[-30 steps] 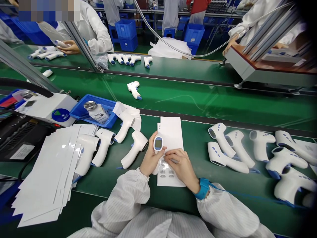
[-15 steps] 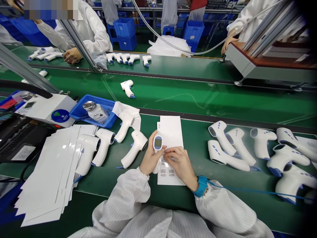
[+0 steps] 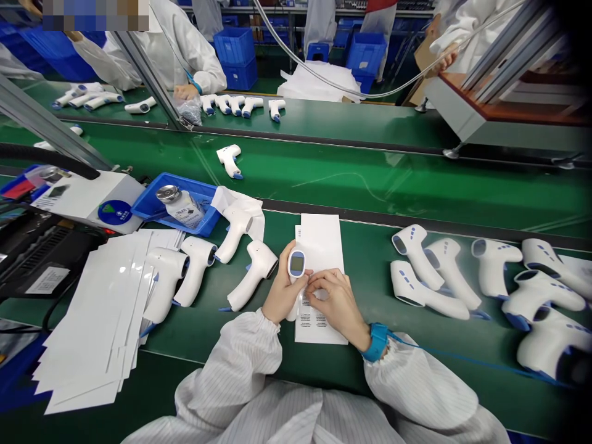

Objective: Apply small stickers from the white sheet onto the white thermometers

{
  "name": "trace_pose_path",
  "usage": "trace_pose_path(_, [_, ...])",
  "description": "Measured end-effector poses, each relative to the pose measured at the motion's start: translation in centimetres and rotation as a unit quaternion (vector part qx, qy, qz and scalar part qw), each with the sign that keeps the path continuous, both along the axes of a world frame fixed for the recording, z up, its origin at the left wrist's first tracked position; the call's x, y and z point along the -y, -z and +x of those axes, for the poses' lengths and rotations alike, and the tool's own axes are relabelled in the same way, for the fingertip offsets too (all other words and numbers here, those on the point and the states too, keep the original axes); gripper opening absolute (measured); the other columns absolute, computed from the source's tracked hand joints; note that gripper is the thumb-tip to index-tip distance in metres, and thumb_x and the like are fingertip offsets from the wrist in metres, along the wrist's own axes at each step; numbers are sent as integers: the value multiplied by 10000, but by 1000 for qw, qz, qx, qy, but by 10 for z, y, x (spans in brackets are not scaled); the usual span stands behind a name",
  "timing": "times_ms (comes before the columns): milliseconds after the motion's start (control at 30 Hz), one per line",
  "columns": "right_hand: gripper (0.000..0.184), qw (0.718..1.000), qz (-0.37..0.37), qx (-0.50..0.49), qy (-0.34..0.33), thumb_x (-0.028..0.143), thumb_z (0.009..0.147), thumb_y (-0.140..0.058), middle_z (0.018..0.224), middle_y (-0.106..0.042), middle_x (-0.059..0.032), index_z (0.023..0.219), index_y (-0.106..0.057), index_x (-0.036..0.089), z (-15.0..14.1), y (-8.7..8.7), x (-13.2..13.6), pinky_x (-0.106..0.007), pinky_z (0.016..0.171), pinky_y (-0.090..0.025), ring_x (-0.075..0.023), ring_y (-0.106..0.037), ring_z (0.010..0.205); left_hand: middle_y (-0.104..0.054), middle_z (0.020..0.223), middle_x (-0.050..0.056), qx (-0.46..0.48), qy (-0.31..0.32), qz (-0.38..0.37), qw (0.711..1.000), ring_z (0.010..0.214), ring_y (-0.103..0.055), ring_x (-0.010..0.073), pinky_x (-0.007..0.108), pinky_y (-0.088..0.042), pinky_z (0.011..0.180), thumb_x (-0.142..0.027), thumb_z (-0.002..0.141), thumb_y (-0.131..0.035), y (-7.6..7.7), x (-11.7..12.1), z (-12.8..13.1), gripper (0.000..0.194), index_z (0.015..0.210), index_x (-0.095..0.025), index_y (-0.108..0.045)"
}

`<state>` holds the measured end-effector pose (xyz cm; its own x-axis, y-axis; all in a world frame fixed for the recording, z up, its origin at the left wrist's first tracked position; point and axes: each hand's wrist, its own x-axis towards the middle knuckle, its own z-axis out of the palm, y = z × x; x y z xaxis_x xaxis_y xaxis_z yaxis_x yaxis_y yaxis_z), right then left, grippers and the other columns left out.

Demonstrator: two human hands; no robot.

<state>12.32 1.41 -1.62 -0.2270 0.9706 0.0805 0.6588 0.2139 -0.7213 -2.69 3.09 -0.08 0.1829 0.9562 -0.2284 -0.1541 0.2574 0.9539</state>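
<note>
My left hand [image 3: 280, 293] is wrapped round a white infrared thermometer [image 3: 296, 264], held upright with its blue-rimmed grey display facing me. Close beside it, my right hand [image 3: 333, 302] has thumb and forefinger pinched together near the thermometer's lower part. Whatever sits between those fingertips is too small to make out. Beneath both hands lies a white printed sheet [image 3: 324, 246] on the green bench. To the left, several white thermometers [image 3: 253, 275] rest on the bench and on a fanned paper stack [image 3: 99, 302]. More thermometers [image 3: 428, 290] lie to the right.
A blue tray [image 3: 139, 206] holds a bottle [image 3: 182, 206] with a metal top. Behind the bench runs a green conveyor [image 3: 342, 176] carrying a thermometer [image 3: 229, 161]. A blue cord trails right from my wristband [image 3: 377, 342]. Across the belt, a co-worker's hand [image 3: 186, 92] is near several thermometers.
The thermometer on the conveyor has shifted left. The co-worker's hand across the belt has moved right, and a thermometer now lies where it was. My hands have barely moved.
</note>
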Motion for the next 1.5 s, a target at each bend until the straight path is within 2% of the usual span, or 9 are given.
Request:
trace_pose_path(167, [169, 991, -14, -88, -104, 50, 738, -607, 892, -669, -31, 737, -593, 219, 6, -15, 11, -376, 812, -494, -208, -613, 894, -562, 1254, 74, -13, -1, -19, 1000, 1060, -631, 211, 415, -420, 1036, -228, 857, -608, -5, -2, 0, 750, 1489, -285, -208])
trace_pose_path(267, [116, 955, -154, -192, -165, 113, 775, -592, 878, -639, -23, 715, -580, 212, 15, -39, 19, -284, 674, -543, -150, -639, 749, -609, 1103, 51, -16, -4, -23, 1000, 1034, -632, 212, 434, -404, 1049, -223, 850, -605, -10, -2, 1, 743, 1486, -267, -224])
trace_pose_path(367, [115, 913, -275, -259, -155, 212, 804, -607, 881, -616, -23, 694, -575, 203, 23, -63, 17, -227, 507, -527, -113, -620, 618, -543, 1246, 70, -5, -14, -41, 999, 991, -629, 209, 414, -503, 930, -241, 853, -598, -15, 1, 8, 729, 1476, -315, -226])
trace_pose_path(433, [110, 932, -236, -252, -113, 237, 822, -599, 928, -619, -40, 717, -592, 204, 26, -71, 10, -227, 506, -524, -118, -616, 645, -443, 1390, 75, -9, -12, -27, 1000, 932, -630, 183, 354, -541, 835, -285, 866, -601, -16, 7, 16, 717, 1473, -351, -226])
trace_pose_path(533, [87, 980, -80, -178, -35, 206, 825, -595, 1025, -631, -66, 744, -625, 215, 27, -72, -5, -298, 691, -547, -175, -629, 843, -357, 1474, 95, 5, 29, -22, 999, 682, -604, 107, 272, -535, 580, -385, 879, -595, -12, 16, 30, 747, 1490, -380, -166])
trace_pose_path(633, [80, 992, -3, -126, 11, 198, 808, -610, 1010, -654, -65, 734, -629, 224, 27, -66, -19, -373, 838, -523, -222, -626, 975, -321, 1501, 126, 12, 40, -47, 998, 493, -502, 47, 245, -448, 397, -382, 886, -578, -6, 22, 39, 769, 1498, -388, -111])
trace_pose_path(833, [71, 988, -12, -152, 29, 182, 782, -607, 945, -694, -39, 724, -623, 220, 24, -63, -32, -361, 859, -517, -208, -662, 940, -159, 1595, 96, -1, 41, -34, 999, 463, -494, 25, 249, -448, 393, -315, 901, -548, -3, 24, 40, 713, 1481, -406, -143])
trace_pose_path(1200, [63, 977, -21, -198, 78, 229, 783, -618, 897, -696, -40, 724, -637, 213, 17, -56, -33, -347, 804, -514, -192, -644, 858, -233, 1569, 97, -4, 42, -42, 998, 558, -567, 79, 261, -502, 469, -271, 897, -519, -6, 23, 40, 723, 1491, -380, -121])
trace_pose_path(1500, [55, 975, -21, -207, 75, 191, 784, -623, 893, -684, -29, 736, -635, 214, 16, -55, -34, -326, 815, -504, -180, -635, 860, -284, 1544, 116, -4, 43, -46, 998, 391, -478, 16, 288, -502, 424, -217, 883, -504, -7, 22, 41, 724, 1479, -375, -125])
